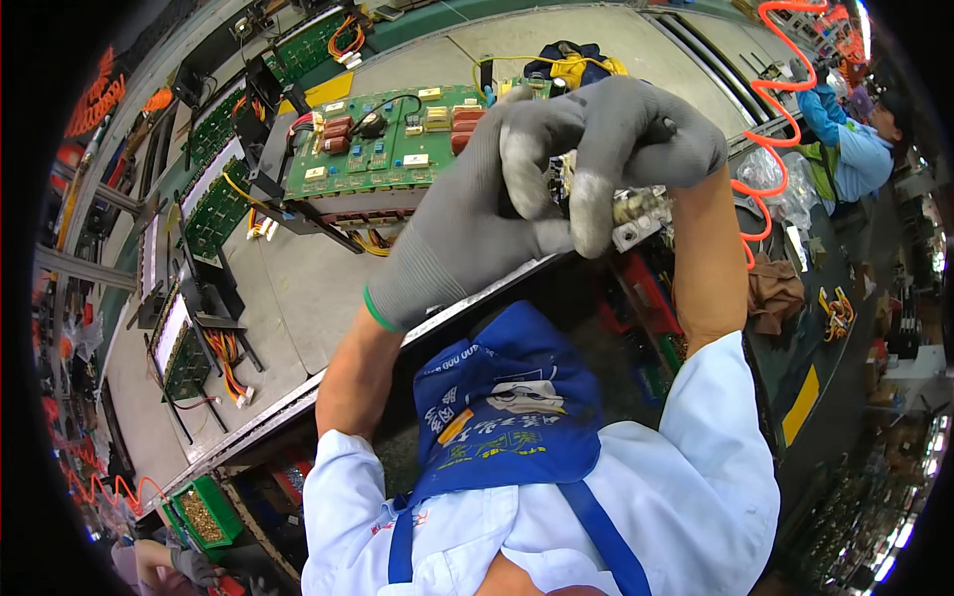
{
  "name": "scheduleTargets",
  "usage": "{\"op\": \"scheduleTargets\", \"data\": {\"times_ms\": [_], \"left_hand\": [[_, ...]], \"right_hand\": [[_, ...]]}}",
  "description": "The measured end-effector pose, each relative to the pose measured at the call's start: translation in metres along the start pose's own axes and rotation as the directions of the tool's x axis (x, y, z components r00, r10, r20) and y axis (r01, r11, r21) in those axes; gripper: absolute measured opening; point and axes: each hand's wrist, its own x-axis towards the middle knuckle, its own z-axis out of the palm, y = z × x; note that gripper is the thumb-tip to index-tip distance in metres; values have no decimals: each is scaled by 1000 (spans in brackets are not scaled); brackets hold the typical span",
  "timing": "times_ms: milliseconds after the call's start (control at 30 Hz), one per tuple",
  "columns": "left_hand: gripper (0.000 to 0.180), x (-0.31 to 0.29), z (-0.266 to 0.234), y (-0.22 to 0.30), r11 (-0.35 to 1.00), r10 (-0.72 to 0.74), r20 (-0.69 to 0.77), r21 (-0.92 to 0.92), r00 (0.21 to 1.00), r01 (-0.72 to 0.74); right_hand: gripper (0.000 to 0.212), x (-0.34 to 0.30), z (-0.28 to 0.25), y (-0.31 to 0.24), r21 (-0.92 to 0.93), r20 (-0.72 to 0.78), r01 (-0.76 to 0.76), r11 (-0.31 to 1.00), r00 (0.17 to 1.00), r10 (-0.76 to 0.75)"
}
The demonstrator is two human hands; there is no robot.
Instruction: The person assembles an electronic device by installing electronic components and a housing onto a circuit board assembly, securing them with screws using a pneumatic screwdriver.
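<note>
Both of my hands wear grey gloves and meet at the right end of a large green circuit board (363, 184). My left hand (452, 228) reaches past the board's front edge, its thumb pointing right and its fingers bent behind the right hand's. From the right comes my right hand (636, 129), knuckles up, two fingers hooked downward with whitish worn tips. Whatever lies between the fingers is hidden. Small metal parts (641, 207) show just beneath the right hand. The board carries red-brown blocks, white parts and a black cable, and sits raised above the bench.
More upright boards on black frames (204, 308) line the left of the bench (298, 288), with loose orange wires. A yellow-and-dark cloth bundle (576, 65) lies behind my hands. A red coiled hose (760, 99) hangs at right, near another person (855, 149). A green bin (204, 512) stands lower left.
</note>
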Motion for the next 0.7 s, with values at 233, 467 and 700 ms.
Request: {"op": "scheduleTargets", "data": {"times_ms": [233, 467, 700], "left_hand": [[91, 6, 5, -1, 907, -36, 113, -414, 993, 80], [70, 6, 32, -3, 997, 4, -209, 74, 978, 12], [39, 8, 42, 0, 951, 178, -294, 298, 939, -87]], "right_hand": [[36, -1, 25, -21, 61, -395, -205, 977, 894, 212], [68, -6, 62, -38, 306, -878, 64, 950, 404, 256], [35, 14, 56, -24, 75, -947, -235, 969, 287, 143]]}}
